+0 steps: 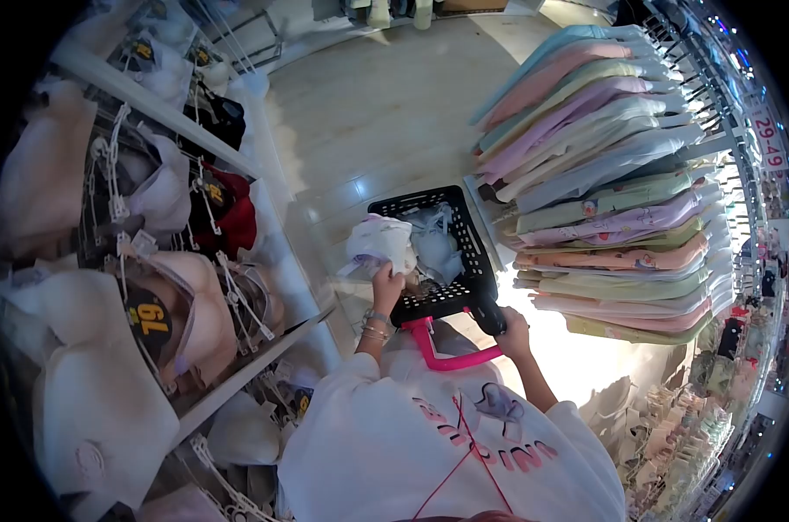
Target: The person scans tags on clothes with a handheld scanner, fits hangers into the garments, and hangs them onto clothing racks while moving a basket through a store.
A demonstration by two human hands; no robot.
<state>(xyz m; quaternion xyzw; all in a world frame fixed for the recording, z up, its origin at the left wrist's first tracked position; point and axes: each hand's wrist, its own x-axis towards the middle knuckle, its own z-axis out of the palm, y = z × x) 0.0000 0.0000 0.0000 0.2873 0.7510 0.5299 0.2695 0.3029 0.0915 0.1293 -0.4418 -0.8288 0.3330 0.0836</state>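
Observation:
In the head view, my left hand [387, 289] is closed on a bunched white and pale lilac garment, seemingly a bra [382, 244]. The garment hangs over the left rim of a black shopping basket [422, 310] with perforated sides. Inside the basket lies a pale blue-grey bra [438, 248]. My right hand [513, 333] is closed at the basket's near right corner, around the black grip of its handle [487, 315]. A bright pink bar of that handle [446, 361] curves in front of my body. Part of my right fingers is hidden.
Bras on white hangers [181, 296] fill the racks along the left, some with black and yellow number tags. On the right, a rail holds several pastel garments [603, 209]. Smaller items [673, 426] hang at lower right. Pale tiled floor [368, 104] stretches ahead between them.

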